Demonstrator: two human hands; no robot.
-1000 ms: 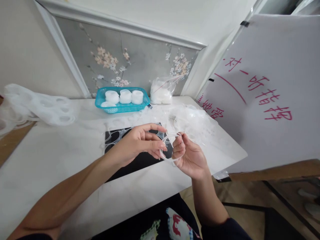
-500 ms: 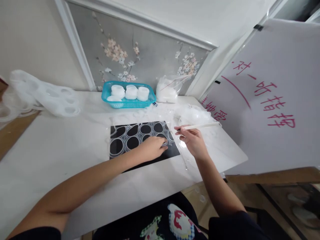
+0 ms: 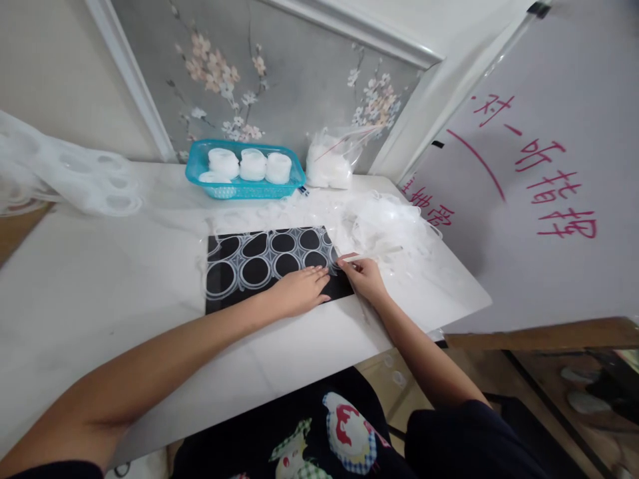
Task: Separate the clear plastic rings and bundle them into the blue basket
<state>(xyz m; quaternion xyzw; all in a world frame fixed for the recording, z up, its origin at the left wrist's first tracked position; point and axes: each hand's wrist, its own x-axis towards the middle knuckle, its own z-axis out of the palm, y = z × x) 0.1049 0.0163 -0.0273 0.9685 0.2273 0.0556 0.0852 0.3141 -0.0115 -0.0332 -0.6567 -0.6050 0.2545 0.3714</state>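
A translucent plastic sheet with rows of round holes (image 3: pixel 273 259) lies over a black rectangular board (image 3: pixel 219 305) on the white table. Flat on the right part of the sheet rests my left hand (image 3: pixel 298 291), its fingers stretched out. My right hand (image 3: pixel 368 279) pinches a slim white pen-like tool (image 3: pixel 382 253). Its lower end is at the sheet's right edge, close to my left fingertips; the tip itself is too small to make out. The tool's other end slants up to the right.
Behind the board stands a blue basket (image 3: pixel 244 191) with stacks of white round pieces. A clear bag of white material (image 3: pixel 329 163) sits beside it. Clear plastic scraps (image 3: pixel 384 223) are heaped at right. More perforated sheets (image 3: pixel 94 176) lie at left. A whiteboard (image 3: pixel 544 279) stands beyond the table's right edge.
My right hand has come down and left, bringing the tool from above the scraps to the sheet's right edge. My left hand's fingers now lie flatter. The view has shifted slightly.
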